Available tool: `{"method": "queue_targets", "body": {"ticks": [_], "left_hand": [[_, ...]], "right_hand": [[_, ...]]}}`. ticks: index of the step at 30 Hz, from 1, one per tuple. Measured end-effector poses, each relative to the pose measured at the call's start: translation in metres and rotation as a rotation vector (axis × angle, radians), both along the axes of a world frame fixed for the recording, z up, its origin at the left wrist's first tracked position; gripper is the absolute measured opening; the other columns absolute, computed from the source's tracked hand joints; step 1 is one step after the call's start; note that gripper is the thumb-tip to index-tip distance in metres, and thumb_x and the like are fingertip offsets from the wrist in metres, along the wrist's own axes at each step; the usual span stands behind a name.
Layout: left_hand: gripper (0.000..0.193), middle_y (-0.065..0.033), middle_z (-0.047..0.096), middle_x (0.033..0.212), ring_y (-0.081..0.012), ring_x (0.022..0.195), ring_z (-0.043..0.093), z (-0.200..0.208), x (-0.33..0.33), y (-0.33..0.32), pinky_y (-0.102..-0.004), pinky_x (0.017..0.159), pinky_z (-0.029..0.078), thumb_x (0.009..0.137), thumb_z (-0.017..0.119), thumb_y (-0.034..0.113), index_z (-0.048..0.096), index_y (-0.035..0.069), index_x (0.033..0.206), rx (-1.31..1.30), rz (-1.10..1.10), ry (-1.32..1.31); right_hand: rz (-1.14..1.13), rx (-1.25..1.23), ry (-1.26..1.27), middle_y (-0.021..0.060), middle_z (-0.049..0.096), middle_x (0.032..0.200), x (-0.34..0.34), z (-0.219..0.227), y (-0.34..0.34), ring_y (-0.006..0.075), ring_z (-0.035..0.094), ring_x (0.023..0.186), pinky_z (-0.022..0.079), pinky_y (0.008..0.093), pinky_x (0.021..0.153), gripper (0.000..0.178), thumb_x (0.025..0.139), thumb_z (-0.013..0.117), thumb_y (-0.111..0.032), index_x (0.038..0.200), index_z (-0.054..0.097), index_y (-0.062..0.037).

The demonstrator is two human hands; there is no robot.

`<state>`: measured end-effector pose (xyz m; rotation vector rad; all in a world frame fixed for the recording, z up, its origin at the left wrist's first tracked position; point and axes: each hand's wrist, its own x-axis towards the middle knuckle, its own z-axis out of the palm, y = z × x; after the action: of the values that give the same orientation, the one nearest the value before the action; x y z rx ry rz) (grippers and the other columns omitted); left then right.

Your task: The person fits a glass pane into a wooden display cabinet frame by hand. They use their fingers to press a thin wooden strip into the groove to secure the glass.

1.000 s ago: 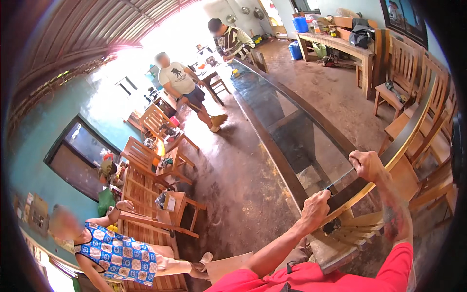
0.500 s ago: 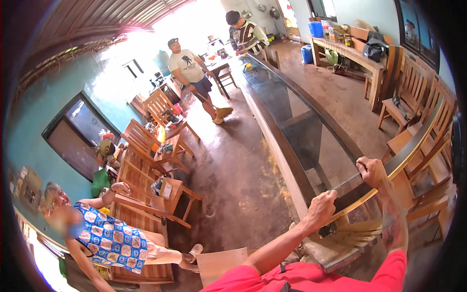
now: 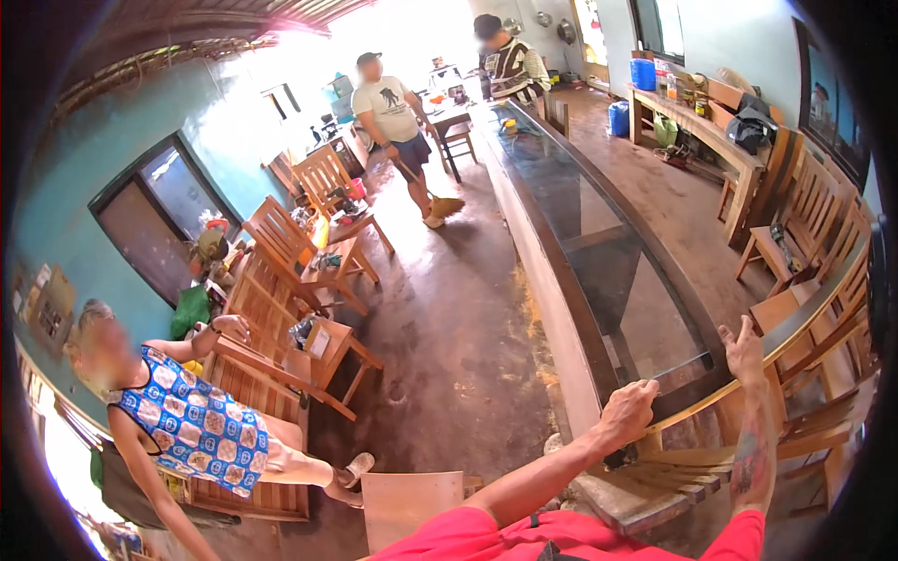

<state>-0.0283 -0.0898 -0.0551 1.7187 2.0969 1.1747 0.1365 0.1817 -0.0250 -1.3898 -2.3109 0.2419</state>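
Down the middle of the room runs a long glass-topped panel (image 3: 597,237) with a dark wooden frame, its near end directly below the person's hands and its pale side (image 3: 550,323) facing the floor (image 3: 430,355). At that near end the left hand (image 3: 629,409) is curled into a loose fist, fingers together — whether they pinch anything I cannot tell — while the right hand (image 3: 744,348) stands by the near right corner, its fingers apart. On the glass at the far end lies a small yellow object (image 3: 508,124), with a person in a dark-and-pale patterned top (image 3: 514,73) standing just beyond. The floor is brown, patchy and shiny, with yellowish dust beside the panel. To the left, slatted wooden chairs (image 3: 279,232) line a teal wall (image 3: 65,215), and a person in a blue patterned top (image 3: 192,416) stands near them; farther back, another holds a broom (image 3: 445,205). Against the right wall a wooden workbench (image 3: 697,133) bears a blue container (image 3: 643,74) and a dark bag (image 3: 751,130) — more slatted chairs (image 3: 812,220) crowd nearer.
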Motion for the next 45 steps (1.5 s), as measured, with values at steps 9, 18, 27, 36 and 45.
{"method": "queue_targets", "body": {"ticks": [9, 18, 27, 36, 45], "left_hand": [[0.017, -0.0210, 0.067, 0.099, -0.0398, 0.100, 0.066, -0.006, -0.004, 0.001, -0.0483, 0.086, 0.054, 0.082, 0.055, 0.001, 0.061, -0.001, 0.098, -0.020, 0.025, -0.016], [0.016, -0.0225, 0.065, 0.092, -0.0421, 0.092, 0.067, -0.019, 0.000, 0.007, -0.0500, 0.081, 0.055, 0.079, 0.059, 0.001, 0.058, -0.002, 0.095, 0.055, 0.010, -0.044], [0.014, -0.0228, 0.064, 0.093, -0.0438, 0.094, 0.065, -0.009, 0.000, 0.001, -0.0512, 0.081, 0.053, 0.081, 0.059, 0.001, 0.057, -0.003, 0.094, -0.004, 0.045, -0.050], [0.018, -0.0220, 0.065, 0.094, -0.0430, 0.092, 0.065, -0.006, 0.003, 0.011, -0.0508, 0.081, 0.054, 0.075, 0.063, 0.004, 0.057, -0.001, 0.092, 0.089, -0.010, -0.058], [0.016, -0.0212, 0.068, 0.094, -0.0409, 0.093, 0.067, 0.009, -0.003, 0.000, -0.0498, 0.080, 0.053, 0.081, 0.056, 0.002, 0.062, 0.000, 0.096, -0.001, 0.043, -0.008]], "right_hand": [[0.231, -0.211, -0.321, 0.0380, 0.067, 0.109, -0.026, 0.024, -0.035, 0.0541, 0.061, 0.111, 0.047, 0.0586, 0.096, 0.082, 0.099, 0.048, -0.068, 0.142, 0.048, 0.0015], [0.395, -0.257, -0.172, 0.0380, 0.064, 0.095, -0.010, 0.008, -0.007, 0.0565, 0.061, 0.097, 0.045, 0.0585, 0.081, 0.091, 0.096, 0.037, -0.079, 0.123, 0.059, 0.0059], [0.399, -0.275, -0.201, 0.0364, 0.064, 0.095, -0.015, 0.006, -0.005, 0.0527, 0.063, 0.092, 0.047, 0.0545, 0.080, 0.091, 0.099, 0.032, -0.077, 0.105, 0.060, 0.0092], [0.410, -0.334, -0.041, 0.0371, 0.064, 0.098, 0.002, -0.001, 0.014, 0.0565, 0.059, 0.100, 0.046, 0.0548, 0.083, 0.089, 0.098, 0.038, -0.077, 0.114, 0.062, 0.0069], [0.276, -0.386, -0.229, 0.0377, 0.066, 0.104, -0.019, 0.043, -0.024, 0.0540, 0.061, 0.108, 0.048, 0.0563, 0.090, 0.092, 0.097, 0.036, -0.078, 0.109, 0.064, 0.0085]]}}
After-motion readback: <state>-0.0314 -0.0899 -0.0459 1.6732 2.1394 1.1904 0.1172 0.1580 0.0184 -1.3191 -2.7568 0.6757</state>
